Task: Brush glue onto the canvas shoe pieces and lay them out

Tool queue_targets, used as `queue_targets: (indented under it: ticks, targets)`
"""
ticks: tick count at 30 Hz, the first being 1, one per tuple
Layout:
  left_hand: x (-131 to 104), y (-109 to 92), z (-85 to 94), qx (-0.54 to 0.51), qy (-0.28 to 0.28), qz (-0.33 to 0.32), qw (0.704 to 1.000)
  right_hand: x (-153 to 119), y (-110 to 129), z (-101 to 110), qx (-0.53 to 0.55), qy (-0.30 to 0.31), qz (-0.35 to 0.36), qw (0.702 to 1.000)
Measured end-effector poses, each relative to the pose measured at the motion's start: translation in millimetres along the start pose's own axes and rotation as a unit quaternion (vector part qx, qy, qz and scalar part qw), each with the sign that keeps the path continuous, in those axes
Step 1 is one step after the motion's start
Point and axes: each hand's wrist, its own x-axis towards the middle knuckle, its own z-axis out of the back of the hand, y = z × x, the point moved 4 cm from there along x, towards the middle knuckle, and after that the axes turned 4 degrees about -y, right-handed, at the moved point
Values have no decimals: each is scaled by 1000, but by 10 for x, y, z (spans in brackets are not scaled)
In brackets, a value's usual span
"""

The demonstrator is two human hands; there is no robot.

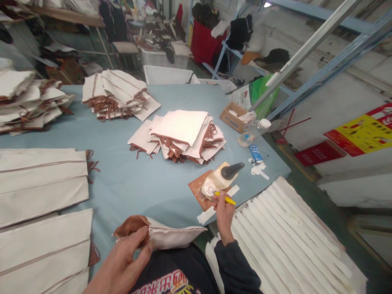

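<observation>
Left hand (pixel 122 261) (wrist cut off) pinches pouch (pixel 165 234) — right hand (pixel 224 212) holds brush (pixel 226 198).

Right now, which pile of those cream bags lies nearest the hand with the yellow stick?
The middle pile, just beyond the glue bottle by the right hand; the others sit farther left.

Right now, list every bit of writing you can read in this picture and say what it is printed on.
No text here reads clearly.
Cardboard box: dark print on its side, too blurred.
Yellow and red signs on the floor: lines of characters, too small.
Blue packet: print unreadable.
Person's black shirt: red and yellow characters, cut off by the frame.
</observation>
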Motion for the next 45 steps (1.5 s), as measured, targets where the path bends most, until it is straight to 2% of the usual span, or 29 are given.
queue_targets:
  ticks: [9, 13, 16, 21, 27, 31, 34, 39, 45]
  targets:
    - [92, 26, -29, -6, 40, -2, 999, 150, -34, -107, -135, 44, 47, 989]
    - [151, -27, -7, -15, 58, 4, 998, 219, -65, -133, -158, 56, 51, 985]
    - [213, -119, 43, -19, 57, 0, 998, 225, -107, -109, -145, 61, 34, 987]
    - [296, -227, 63, -10, 91, -16, 996, 179, -173, 22, -84, 47, 2, 995]
    - [278, -193, -47, 4, 104, -47, 993, 82, -303, 112, -13, 11, -55, 998]
    - [243, -143, -114, 11, 97, -61, 993, 17, -331, 166, 12, -14, -64, 998]
    - [266, -181, -104, 16, 96, -68, 993, -8, -316, 225, 12, -20, -63, 998]
    - [312, -328, -43, 14, 102, -92, 990, -37, -258, 321, -13, -14, -42, 999]
    - [267, -329, -48, 9, 80, -96, 992, -80, -137, 364, -66, 25, 42, 997]
